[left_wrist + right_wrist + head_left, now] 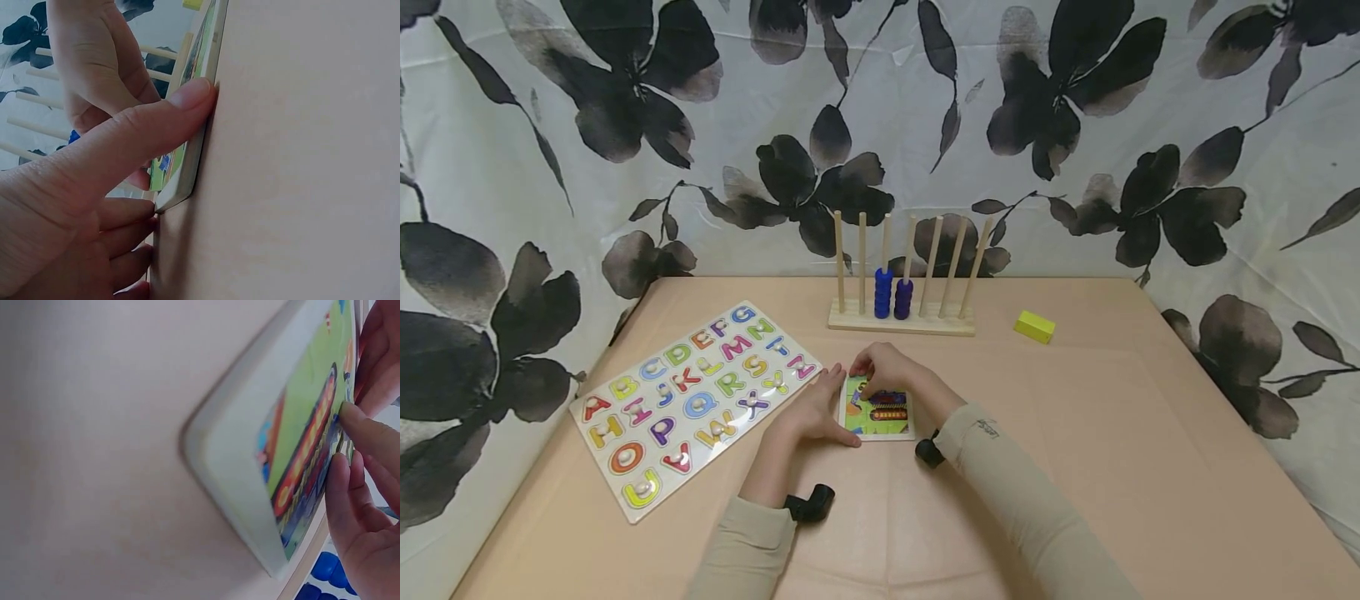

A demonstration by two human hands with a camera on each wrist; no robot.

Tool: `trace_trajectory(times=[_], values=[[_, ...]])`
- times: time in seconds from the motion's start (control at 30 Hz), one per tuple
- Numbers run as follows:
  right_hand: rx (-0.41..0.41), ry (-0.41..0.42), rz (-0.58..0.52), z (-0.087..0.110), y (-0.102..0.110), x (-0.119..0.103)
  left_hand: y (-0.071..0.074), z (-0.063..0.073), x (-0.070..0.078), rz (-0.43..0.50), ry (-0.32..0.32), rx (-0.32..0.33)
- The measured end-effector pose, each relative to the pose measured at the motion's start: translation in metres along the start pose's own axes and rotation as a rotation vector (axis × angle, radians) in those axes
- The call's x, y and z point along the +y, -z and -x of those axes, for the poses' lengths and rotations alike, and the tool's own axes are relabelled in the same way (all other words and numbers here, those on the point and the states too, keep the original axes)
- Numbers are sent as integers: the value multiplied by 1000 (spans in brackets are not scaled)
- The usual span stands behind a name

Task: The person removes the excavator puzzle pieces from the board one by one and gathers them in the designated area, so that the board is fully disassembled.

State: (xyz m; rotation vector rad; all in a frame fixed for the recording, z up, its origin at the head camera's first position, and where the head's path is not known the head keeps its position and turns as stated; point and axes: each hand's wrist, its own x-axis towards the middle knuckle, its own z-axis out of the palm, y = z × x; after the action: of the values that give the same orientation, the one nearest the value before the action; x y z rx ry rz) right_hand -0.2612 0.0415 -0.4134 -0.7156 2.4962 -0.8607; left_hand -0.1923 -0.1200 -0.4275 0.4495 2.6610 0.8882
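A small square picture puzzle [891, 427] with a white frame lies on the table, showing a green scene with a dark and red tracked shape. My left hand [811, 414] holds it at the near left corner, thumb along the near edge and fingers at the left side. Over its upper left part, my right hand [891, 371] pinches a puzzle piece between thumb and fingers. In the left wrist view a green edge of the piece [155, 178] shows beside the frame; most of it is hidden by the fingers.
A white alphabet board [651, 367] with colourful knobbed letters lies to the left. Behind the puzzle stands a wooden peg rack [902, 323] with blue beads [882, 293] on two pegs. A yellow block [1034, 326] sits at the back right. Floral cloth [940, 125] hangs behind the table.
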Motion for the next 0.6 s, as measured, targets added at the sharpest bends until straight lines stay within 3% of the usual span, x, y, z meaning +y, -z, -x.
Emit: trace_trajectory(times=[0.6], values=[[35, -15, -47, 15, 8, 17, -1, -1, -1, 3, 12, -3]])
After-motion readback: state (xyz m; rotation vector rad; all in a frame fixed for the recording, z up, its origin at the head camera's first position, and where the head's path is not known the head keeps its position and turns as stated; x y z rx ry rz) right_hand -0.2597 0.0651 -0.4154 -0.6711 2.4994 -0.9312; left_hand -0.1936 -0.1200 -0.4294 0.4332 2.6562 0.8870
